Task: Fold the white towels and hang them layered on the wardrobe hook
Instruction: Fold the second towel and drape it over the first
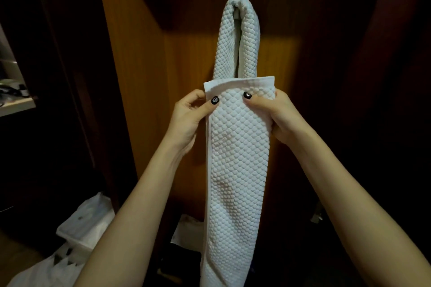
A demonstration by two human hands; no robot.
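My two bare hands hold a white towel up in front of an open wooden wardrobe. The held towel (pixel 238 158) is folded into a long, narrow strip. Its cloth is thick, with a raised quilted pattern of small diamond-shaped bumps, and a flat smooth hem runs along the top and left edges. It hangs straight down from my hands and out of view below.

My left hand (pixel 189 114) pinches the strip's upper left edge, thumb pressed on the front and fingers curled behind. My right hand (pixel 277 114) grips the upper right edge the same way, thumb on the front and fingers wrapped round the back. Both thumbnails are black; the left one carries a small white squiggle.

Just above and behind the top hem is the hung towel (pixel 235 37), of the same bumpy white cloth. It is draped over the hook (pixel 236 13) in a tall rounded loop, both sides falling close together. Only a pale sliver of the hook shows inside the loop.

The wardrobe (pixel 140 77) is warm orange-brown wood with fine vertical grain, dark at its edges. Crumpled white plastic bags (pixel 86 223) lie on the floor at lower left; their dark marks are too blurred to read. A pale shelf (pixel 16 105) shows at far left.
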